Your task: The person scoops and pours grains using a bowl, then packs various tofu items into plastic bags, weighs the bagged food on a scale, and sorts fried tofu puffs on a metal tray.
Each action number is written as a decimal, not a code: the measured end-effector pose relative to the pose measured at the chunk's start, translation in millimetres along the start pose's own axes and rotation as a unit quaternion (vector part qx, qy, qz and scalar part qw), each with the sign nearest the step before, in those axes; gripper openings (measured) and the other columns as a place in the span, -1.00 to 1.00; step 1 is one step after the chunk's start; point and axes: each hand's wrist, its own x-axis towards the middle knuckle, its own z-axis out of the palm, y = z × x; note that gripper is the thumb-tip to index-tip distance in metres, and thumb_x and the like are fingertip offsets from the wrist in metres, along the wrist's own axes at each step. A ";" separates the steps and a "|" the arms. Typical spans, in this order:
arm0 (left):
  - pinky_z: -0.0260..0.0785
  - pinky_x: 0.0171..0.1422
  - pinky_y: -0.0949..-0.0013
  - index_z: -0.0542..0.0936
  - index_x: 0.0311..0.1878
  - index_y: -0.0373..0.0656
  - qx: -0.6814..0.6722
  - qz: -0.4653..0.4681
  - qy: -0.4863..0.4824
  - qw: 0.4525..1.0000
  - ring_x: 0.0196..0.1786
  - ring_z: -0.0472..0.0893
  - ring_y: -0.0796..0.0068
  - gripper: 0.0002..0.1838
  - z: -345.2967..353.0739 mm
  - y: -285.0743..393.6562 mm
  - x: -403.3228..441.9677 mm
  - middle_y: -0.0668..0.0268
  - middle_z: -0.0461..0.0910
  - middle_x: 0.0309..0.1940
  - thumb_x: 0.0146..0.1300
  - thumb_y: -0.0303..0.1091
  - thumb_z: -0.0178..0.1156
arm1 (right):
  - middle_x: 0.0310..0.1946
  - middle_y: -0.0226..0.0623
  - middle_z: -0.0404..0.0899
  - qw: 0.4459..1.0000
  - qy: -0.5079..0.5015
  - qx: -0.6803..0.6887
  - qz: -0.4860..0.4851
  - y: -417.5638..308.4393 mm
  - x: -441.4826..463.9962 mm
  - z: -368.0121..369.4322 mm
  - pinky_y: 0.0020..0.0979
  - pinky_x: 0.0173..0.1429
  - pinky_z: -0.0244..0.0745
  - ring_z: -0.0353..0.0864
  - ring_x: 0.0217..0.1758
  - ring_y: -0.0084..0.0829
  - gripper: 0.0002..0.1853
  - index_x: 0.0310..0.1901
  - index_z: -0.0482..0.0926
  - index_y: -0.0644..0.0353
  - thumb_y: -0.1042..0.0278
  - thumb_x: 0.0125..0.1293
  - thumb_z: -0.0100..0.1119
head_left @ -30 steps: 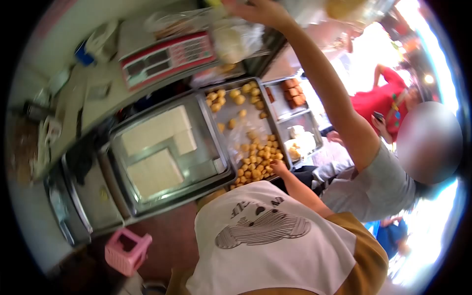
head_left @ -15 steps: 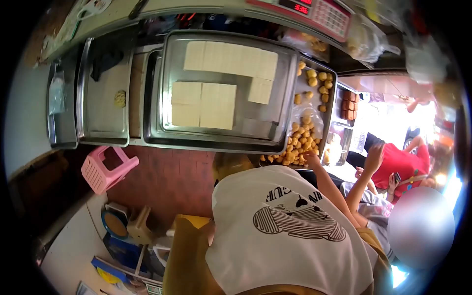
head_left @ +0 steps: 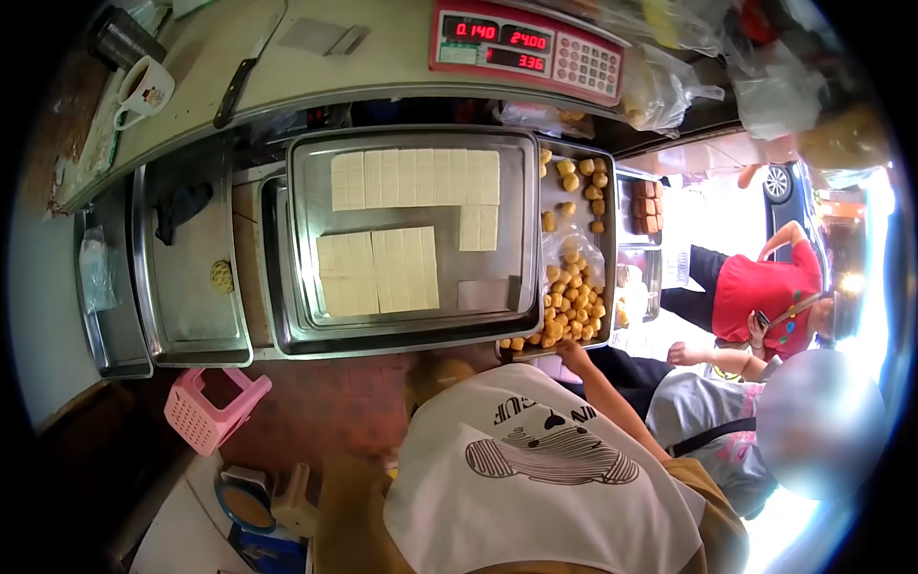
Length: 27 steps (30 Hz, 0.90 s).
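Note:
My right hand (head_left: 574,358) is at the near edge of a metal tray of golden-brown fried puffs (head_left: 572,304). Its fingers are partly hidden, so whether they hold anything does not show. Just left of it, a pale pink object (head_left: 550,366) shows below the tray rim. My left hand is out of sight; only the brown left sleeve (head_left: 349,512) shows. Left of the puffs, a large metal tray (head_left: 382,330) bears white scored slabs that look like tofu (head_left: 406,268). A clear plastic bag (head_left: 579,251) lies among the puffs.
A red scale (head_left: 526,53) with lit digits, a knife (head_left: 234,93) and a mug (head_left: 145,88) sit on the upper shelf. A pink stool (head_left: 215,407) stands at lower left. Two people, one in grey (head_left: 703,416) and one in red (head_left: 765,297), are at the right.
The view has tilted up, bringing in more of the shelf and scale. My right hand has drawn back from the puffs to the tray's edge. The grey-shirted person's raised arm has come down.

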 end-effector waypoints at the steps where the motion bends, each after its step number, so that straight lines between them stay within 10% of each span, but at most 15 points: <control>1: 0.30 -0.02 0.13 0.59 -0.14 -0.10 0.018 0.014 0.005 1.000 -0.02 0.50 0.31 -0.74 -6.2 10.8 8.2 0.25 0.55 -0.13 0.21 -0.21 0.02 | -0.44 -0.17 0.58 1.000 -0.001 -0.015 0.000 -6.7 -4.4 0.6 -0.37 -0.27 0.48 0.58 -0.39 -0.37 -0.73 -0.15 0.55 0.23 0.30 0.14 0.17; 5: 0.30 0.01 0.11 0.59 -0.13 -0.09 0.114 0.075 0.001 0.991 0.01 0.50 0.29 -0.72 -12.9 55.9 26.9 0.25 0.55 -0.10 0.21 -0.20 0.01 | -0.38 -0.26 0.56 0.989 -0.024 0.108 0.096 1.7 -3.0 11.0 -0.40 -0.35 0.52 0.54 -0.40 -0.43 -0.73 -0.14 0.53 0.28 0.36 0.13 0.16; 10: 0.30 0.03 0.08 0.60 -0.11 -0.08 0.269 0.184 -0.051 0.944 0.05 0.51 0.27 -0.70 45.4 111.3 31.7 0.24 0.56 -0.07 0.21 -0.19 0.01 | -0.40 -0.25 0.60 0.999 -0.045 0.015 0.002 -53.9 3.7 32.0 -0.35 -0.26 0.51 0.57 -0.36 -0.42 -0.72 -0.19 0.58 0.21 0.23 0.11 0.15; 12: 0.30 0.05 0.06 0.61 -0.10 -0.08 0.349 0.241 -0.074 0.903 0.06 0.51 0.26 -0.69 87.8 136.5 23.2 0.24 0.57 -0.05 0.20 -0.18 0.01 | -0.37 0.04 0.59 0.985 0.023 -0.033 -0.168 -54.9 16.3 61.7 -0.30 -0.15 0.47 0.57 -0.31 -0.15 -0.69 -0.32 0.60 0.27 0.18 0.05 0.14; 19: 0.30 0.06 0.01 0.62 -0.06 -0.07 0.680 0.510 0.042 0.525 0.10 0.52 0.25 -0.65 186.5 206.7 -12.2 0.22 0.58 -0.02 0.17 -0.14 0.03 | -0.32 0.00 0.61 0.982 -0.037 0.059 -0.176 -48.2 -1.8 80.5 -0.29 -0.09 0.47 0.58 -0.23 -0.15 -0.67 -0.26 0.60 0.25 0.16 0.02 0.17; 22: 0.41 -0.12 0.17 0.66 -0.38 -0.12 0.447 0.405 -0.142 0.785 -0.18 0.61 0.09 -0.72 202.1 221.5 -26.4 0.10 0.64 -0.25 0.05 -0.12 0.13 | -0.30 -0.02 0.61 0.983 -0.023 0.097 -0.153 -13.8 -10.2 83.9 -0.29 -0.07 0.47 0.59 -0.19 -0.14 -0.65 -0.24 0.61 0.24 0.15 0.02 0.18; 27: 0.43 -0.14 0.22 0.65 -0.23 -0.19 0.463 0.532 -0.267 0.657 -0.23 0.64 0.22 -0.65 237.2 209.8 -28.5 0.11 0.65 -0.31 0.14 -0.09 0.13 | -0.26 -0.05 0.62 0.989 0.025 0.128 -0.069 69.1 -12.8 92.6 -0.28 -0.02 0.47 0.60 -0.13 -0.14 -0.62 -0.19 0.61 0.22 0.14 0.00 0.19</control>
